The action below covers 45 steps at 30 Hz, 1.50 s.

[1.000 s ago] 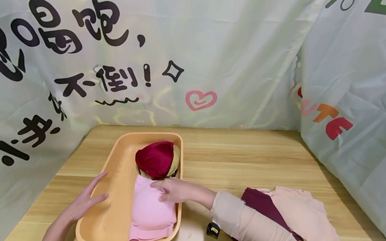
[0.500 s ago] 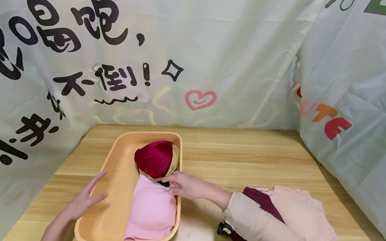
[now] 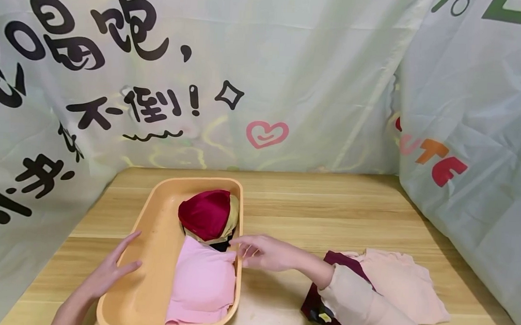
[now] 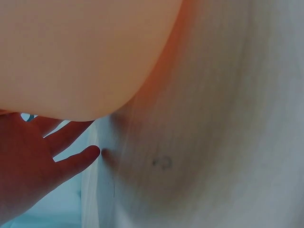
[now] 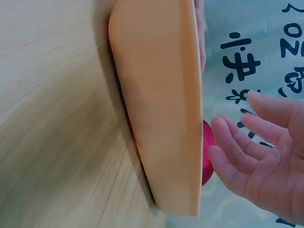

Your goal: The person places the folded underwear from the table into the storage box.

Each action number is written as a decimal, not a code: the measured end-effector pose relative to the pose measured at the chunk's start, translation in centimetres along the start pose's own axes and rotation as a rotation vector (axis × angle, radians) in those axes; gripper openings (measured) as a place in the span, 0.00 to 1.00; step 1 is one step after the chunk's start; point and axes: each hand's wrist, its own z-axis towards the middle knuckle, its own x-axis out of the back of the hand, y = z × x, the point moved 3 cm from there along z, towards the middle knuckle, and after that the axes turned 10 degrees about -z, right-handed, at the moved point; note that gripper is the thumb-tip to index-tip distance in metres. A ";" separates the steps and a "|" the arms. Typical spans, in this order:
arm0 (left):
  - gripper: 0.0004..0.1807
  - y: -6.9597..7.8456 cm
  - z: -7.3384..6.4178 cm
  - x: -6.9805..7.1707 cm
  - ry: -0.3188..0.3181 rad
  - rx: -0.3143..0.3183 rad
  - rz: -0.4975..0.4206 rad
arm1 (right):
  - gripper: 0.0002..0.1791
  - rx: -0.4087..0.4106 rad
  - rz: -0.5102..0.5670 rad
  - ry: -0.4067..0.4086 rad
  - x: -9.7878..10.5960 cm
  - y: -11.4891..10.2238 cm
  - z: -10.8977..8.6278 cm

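An orange tray (image 3: 151,264) with raised walls stands on the table. In its right half lie a folded pink padded bra (image 3: 203,283) and, behind it, a dark red satin bra (image 3: 206,213) with beige and black parts showing. My left hand (image 3: 107,274) is at the tray's left rim with fingers and thumb spread, holding nothing. Over the right rim is my right hand (image 3: 267,252), its fingers loosely bent and nothing in them. In the right wrist view, the right hand (image 5: 261,152) appears apart from the tray wall (image 5: 159,109).
Right of the tray, a pale pink garment (image 3: 403,285) and a maroon garment (image 3: 311,305) lie on the wooden table (image 3: 311,208), partly covered by my right sleeve (image 3: 363,302). Printed cloth curtains (image 3: 325,87) enclose the back and sides.
My right hand has let go of the pink bra and moved right, from above it to the tray's right rim. The left hand stays at the left rim.
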 end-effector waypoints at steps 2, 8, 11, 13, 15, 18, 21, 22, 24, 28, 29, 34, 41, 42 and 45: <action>0.37 0.0 0.0 0.0 0.002 -0.003 0.003 | 0.25 -0.010 0.014 0.028 0.3 0.1 -0.6; 0.37 0.0 0.0 0.0 0.006 -0.010 0.004 | 0.26 -0.072 0.032 0.098 1.2 0.4 -2.2; 0.37 0.0 0.0 0.0 0.012 -0.011 0.014 | 0.25 -0.093 0.039 0.117 1.7 0.5 -3.0; 0.37 0.0 0.0 0.0 0.018 -0.019 0.023 | 0.25 -0.101 0.036 0.129 2.0 0.8 -3.6; 0.36 0.0 0.0 0.0 0.022 -0.029 0.025 | 0.25 -0.111 0.032 0.140 2.3 1.0 -4.3; 0.36 0.0 0.0 0.0 0.026 -0.036 0.023 | 0.26 -0.122 0.034 0.155 2.6 1.3 -5.2; 0.36 0.0 -0.1 0.0 0.024 -0.028 0.025 | 0.26 -0.132 0.063 0.165 2.9 1.4 -6.1; 0.36 0.0 -0.1 0.1 0.023 -0.026 0.024 | 0.26 -0.137 0.074 0.166 2.9 1.5 -6.3; 0.36 0.0 -0.1 0.1 0.023 -0.022 0.025 | 0.26 -0.143 0.093 0.168 2.9 1.7 -6.8; 0.36 0.0 0.0 0.1 0.022 -0.026 0.022 | 0.25 -0.154 0.115 0.179 2.8 2.1 -7.7; 0.36 0.0 0.0 0.0 0.021 -0.026 0.024 | 0.25 -0.158 0.118 0.183 2.8 2.2 -7.9; 0.36 0.0 0.2 0.1 0.019 -0.025 0.035 | 0.26 -0.203 0.123 0.195 2.9 2.7 -8.8; 0.36 0.1 0.2 0.1 0.021 -0.017 0.028 | 0.25 -0.242 0.132 0.207 2.9 3.2 -9.9; 0.36 0.1 0.1 0.1 0.021 -0.012 0.027 | 0.25 -0.245 0.138 0.209 2.9 3.3 -10.0; 0.36 0.0 0.0 0.1 0.025 -0.005 0.029 | 0.25 -0.250 0.151 0.217 2.9 3.5 -10.3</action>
